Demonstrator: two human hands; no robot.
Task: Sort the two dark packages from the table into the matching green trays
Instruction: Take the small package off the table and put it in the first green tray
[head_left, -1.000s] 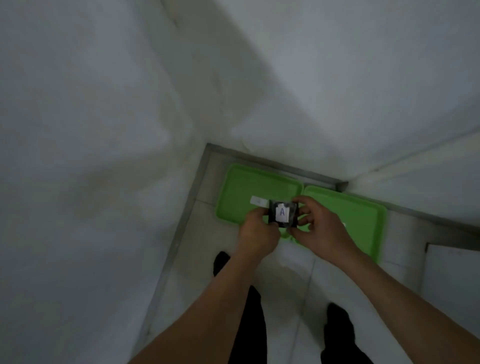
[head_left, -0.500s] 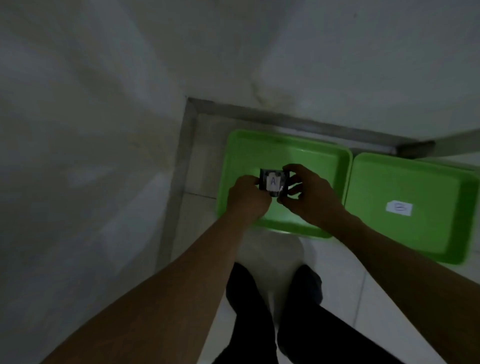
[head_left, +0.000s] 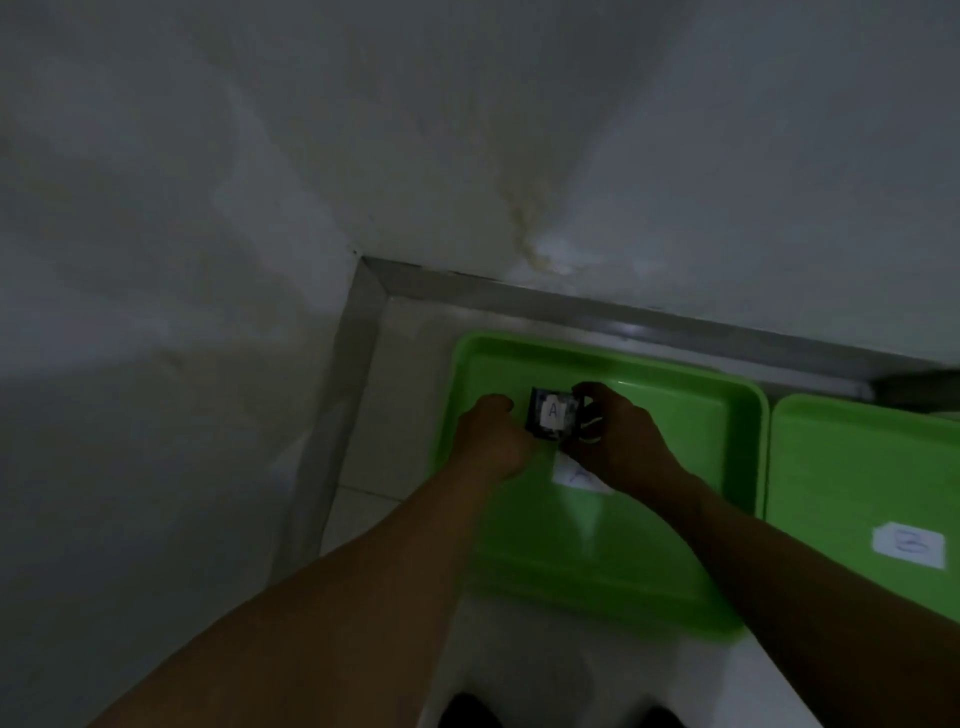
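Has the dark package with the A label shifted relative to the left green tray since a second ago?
Yes. The dark A-labelled package, held by both hands, has gone from the left green tray's near right corner to over its middle, beyond the tray's white A label.

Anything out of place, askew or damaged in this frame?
Nothing stands out. Both hands, left and right, hold the package marked A over the tray with the A label. The neighbouring tray carries a B label.
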